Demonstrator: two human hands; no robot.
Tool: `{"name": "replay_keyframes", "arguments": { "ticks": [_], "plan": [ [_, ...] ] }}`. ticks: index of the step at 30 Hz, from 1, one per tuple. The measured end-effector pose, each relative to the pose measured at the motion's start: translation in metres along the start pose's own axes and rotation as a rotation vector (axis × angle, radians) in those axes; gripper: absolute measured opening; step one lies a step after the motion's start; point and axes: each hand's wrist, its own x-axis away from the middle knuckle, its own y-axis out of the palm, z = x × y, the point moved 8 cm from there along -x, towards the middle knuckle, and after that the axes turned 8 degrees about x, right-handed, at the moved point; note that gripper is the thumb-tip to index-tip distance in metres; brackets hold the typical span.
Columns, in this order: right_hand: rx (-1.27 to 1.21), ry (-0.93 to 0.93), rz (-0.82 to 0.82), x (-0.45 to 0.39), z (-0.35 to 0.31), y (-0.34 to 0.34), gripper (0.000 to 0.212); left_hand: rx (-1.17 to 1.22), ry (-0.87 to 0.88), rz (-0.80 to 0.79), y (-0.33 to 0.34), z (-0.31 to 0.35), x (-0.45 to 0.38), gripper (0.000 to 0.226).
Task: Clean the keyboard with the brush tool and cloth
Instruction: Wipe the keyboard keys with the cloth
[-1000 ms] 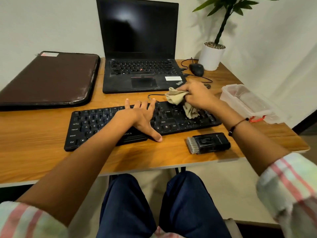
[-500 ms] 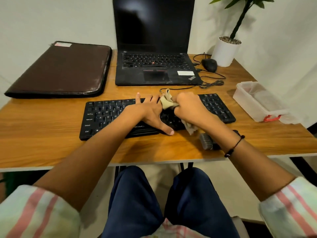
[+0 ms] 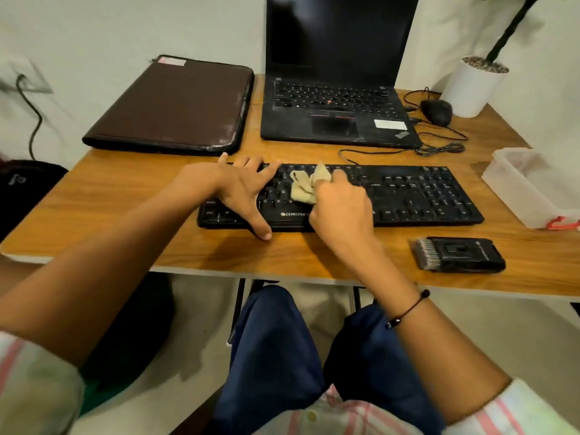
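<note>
A black keyboard [image 3: 417, 196] lies across the front of the wooden desk [image 3: 125, 215]. My left hand [image 3: 232, 186] lies flat on the keyboard's left end, fingers spread and thumb reaching down to the front edge. My right hand [image 3: 340, 208] grips a crumpled beige cloth [image 3: 306, 186] and presses it on the keys left of the middle, right beside my left hand. The black brush tool [image 3: 458, 255], bristles pointing left, lies on the desk in front of the keyboard's right end, untouched.
Behind the keyboard stand an open black laptop [image 3: 335, 111], a brown laptop sleeve [image 3: 175, 105] to its left, a black mouse [image 3: 437, 111] with cables, and a white plant pot [image 3: 474, 86]. A clear plastic box [image 3: 530, 189] sits at the desk's right edge.
My right hand has wiped the cloth leftward, from the keyboard's right part to left of the middle. My left hand has slid to the keyboard's left end. The view has shifted left.
</note>
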Motion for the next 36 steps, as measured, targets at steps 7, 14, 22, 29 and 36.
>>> {"name": "replay_keyframes", "arguments": {
  "ticks": [7, 14, 22, 29, 36],
  "plan": [
    [-0.312, -0.152, -0.011, 0.0, -0.069, 0.006, 0.028, 0.133, 0.069, 0.095, -0.001, -0.003, 0.014, 0.129],
    [-0.068, -0.039, 0.043, -0.006, -0.021, -0.004, 0.028, 0.808, 0.063, 0.38, 0.008, -0.046, 0.035, 0.097],
    [-0.162, -0.247, 0.0, -0.004, -0.115, 0.002, 0.033, 1.579, 0.098, 0.795, 0.013, -0.062, 0.041, 0.04],
    [-0.105, -0.391, 0.056, -0.02, -0.141, -0.008, 0.032, 1.748, 0.141, 0.887, 0.018, -0.07, 0.043, 0.045],
    [-0.031, -0.327, 0.093, -0.057, -0.125, -0.011, 0.033, 1.689, 0.043, 0.857, 0.018, -0.07, 0.039, 0.033]
  ]
}}
